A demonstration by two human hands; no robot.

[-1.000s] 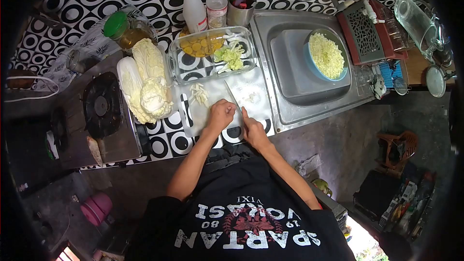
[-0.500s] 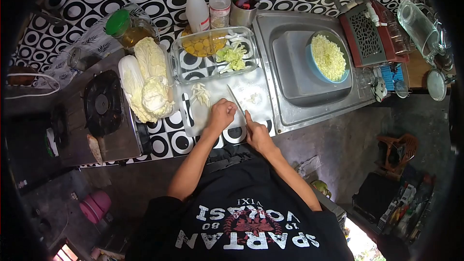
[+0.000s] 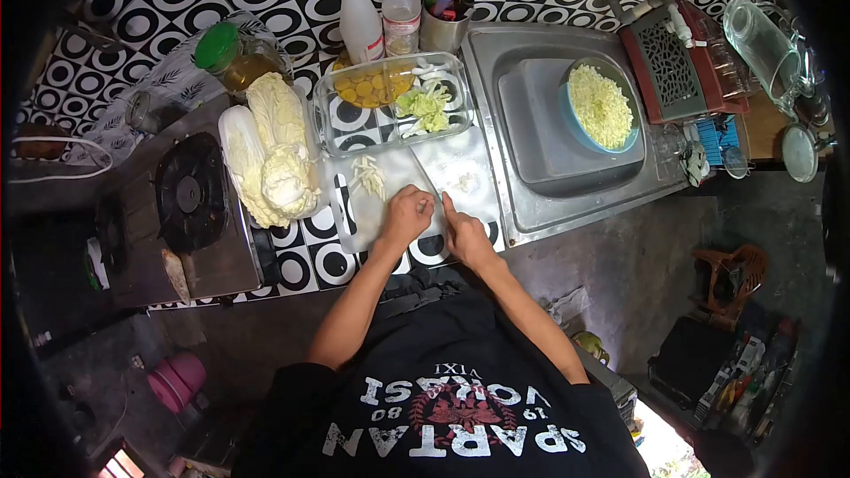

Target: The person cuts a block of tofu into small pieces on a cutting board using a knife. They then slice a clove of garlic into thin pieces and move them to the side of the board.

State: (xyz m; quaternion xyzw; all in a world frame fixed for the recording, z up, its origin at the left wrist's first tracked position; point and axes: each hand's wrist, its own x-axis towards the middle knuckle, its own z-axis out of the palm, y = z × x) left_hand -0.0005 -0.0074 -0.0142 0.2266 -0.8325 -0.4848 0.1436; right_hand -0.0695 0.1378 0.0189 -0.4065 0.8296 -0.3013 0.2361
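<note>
My right hand point(image 3: 467, 235) is closed around the handle of a kitchen knife point(image 3: 425, 168), its blade pointing away from me over a translucent cutting board point(image 3: 381, 221). Just left of the blade, my left hand point(image 3: 409, 217) rests on the board with curled fingers pressed together. Whatever lies under those fingertips is hidden. Thin pale strips point(image 3: 367, 177) form a small pile on the board's left part. Finely chopped white bits point(image 3: 461, 181) lie right of the knife.
Behind the board stands a glass dish point(image 3: 329, 137) with leafy pieces and white strips. Napa cabbages point(image 3: 288, 179) are at left, beside a stove point(image 3: 221, 252). A sink point(image 3: 482, 62) at right holds a blue bowl point(image 3: 568, 115) of chopped cabbage. Bottles point(image 3: 361, 22) stand at the back.
The knife and my right hand have shifted slightly left, bringing the blade closer to my left fingers. My left hand stays nearly in place.
</note>
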